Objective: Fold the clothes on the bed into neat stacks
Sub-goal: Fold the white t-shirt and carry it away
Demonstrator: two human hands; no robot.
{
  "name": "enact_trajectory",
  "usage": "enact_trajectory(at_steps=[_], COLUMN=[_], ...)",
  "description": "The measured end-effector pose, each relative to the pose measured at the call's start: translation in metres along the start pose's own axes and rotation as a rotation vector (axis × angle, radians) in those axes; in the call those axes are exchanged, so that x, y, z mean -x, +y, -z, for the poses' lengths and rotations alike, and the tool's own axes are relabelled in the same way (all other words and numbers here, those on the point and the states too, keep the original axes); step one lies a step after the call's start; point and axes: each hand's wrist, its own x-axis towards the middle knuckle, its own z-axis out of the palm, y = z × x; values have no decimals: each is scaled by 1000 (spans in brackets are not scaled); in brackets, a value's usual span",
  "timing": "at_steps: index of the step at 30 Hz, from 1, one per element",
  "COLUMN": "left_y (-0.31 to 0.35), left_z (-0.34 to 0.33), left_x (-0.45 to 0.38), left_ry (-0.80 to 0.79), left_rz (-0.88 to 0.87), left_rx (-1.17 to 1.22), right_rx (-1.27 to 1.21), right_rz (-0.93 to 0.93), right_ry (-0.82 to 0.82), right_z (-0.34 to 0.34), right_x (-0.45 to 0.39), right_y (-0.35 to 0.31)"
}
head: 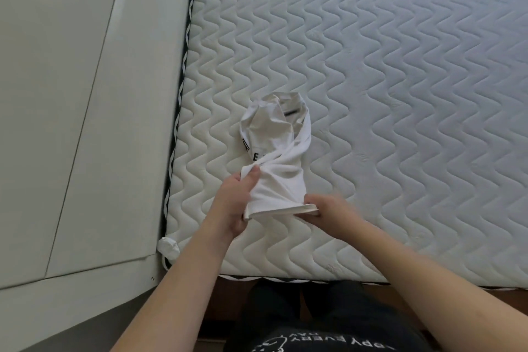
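Observation:
A crumpled white garment (275,151) with small black lettering lies bunched on the quilted white mattress (385,94), near its front left corner. My left hand (233,203) grips the garment's near left edge, thumb on top of the cloth. My right hand (328,210) pinches the hem at the near right end. The hem is stretched between both hands, lifted slightly off the mattress. The far part of the garment is twisted and piled up.
A pale cabinet or wall panel (71,123) runs along the mattress's left side. A small white wad (168,247) sits at the mattress corner. The mattress's front edge (314,280) is just before my body, with dark floor below.

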Motion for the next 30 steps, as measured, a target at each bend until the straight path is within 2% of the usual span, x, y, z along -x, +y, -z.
enact_trajectory(at_steps=[5,9,12,18,20,24,27,30], left_y=[18,13,2,-18,-20,-23,-24,-24], left_z=[3,-4,-10,-15,-14,-14,-13,-12], left_x=[11,19,21,25,25,21,17,12], left_ry=[-83,-214,-287,-324,-342,-350,-297,-212], left_rz=[-46,-60,-109,-193,-216,-239,-291,-359], left_rx=[126,190,174,-90,-134,-228,-363,-501], right_rx=[-350,-617,-597,-541,-628,-839,-1012,-1069], right_rz=[-145,-77,-26,55,43,-111,-152,-154], right_ry=[103,161,163,149,156,182,174,212], right_z=[12,20,21,23,23,17,13,14], right_x=[12,18,16,8,9,7,6,7], right_y=[-14,-32,-40,-61,-67,-65,-67,-69])
